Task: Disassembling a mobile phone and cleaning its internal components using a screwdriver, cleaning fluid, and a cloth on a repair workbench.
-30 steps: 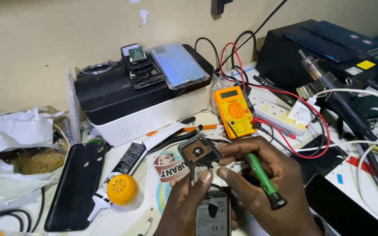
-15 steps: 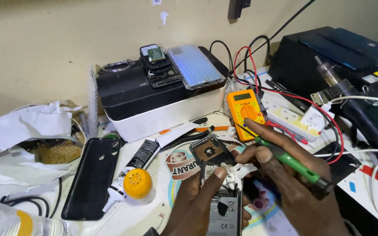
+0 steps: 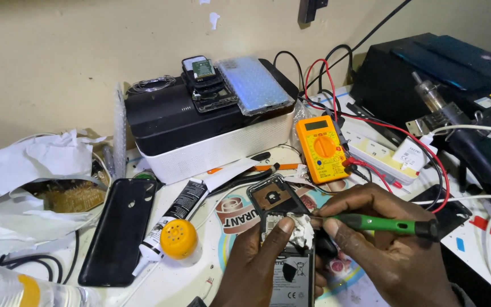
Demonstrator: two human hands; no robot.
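Back cover: black, off and lying flat at the left of the worktop.
Left hand: clamped on the opened phone, thumb pressing a white wad.
Right hand: closed around a green screwdriver, tip at the wad.
Progress: opened up; inside work looks unfinished, reassembly left.

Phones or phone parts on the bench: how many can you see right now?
4: an opened phone under both hands, a black back cover lying left of it, and two pieces stacked atop the black-and-white box. Clutter may hide others.
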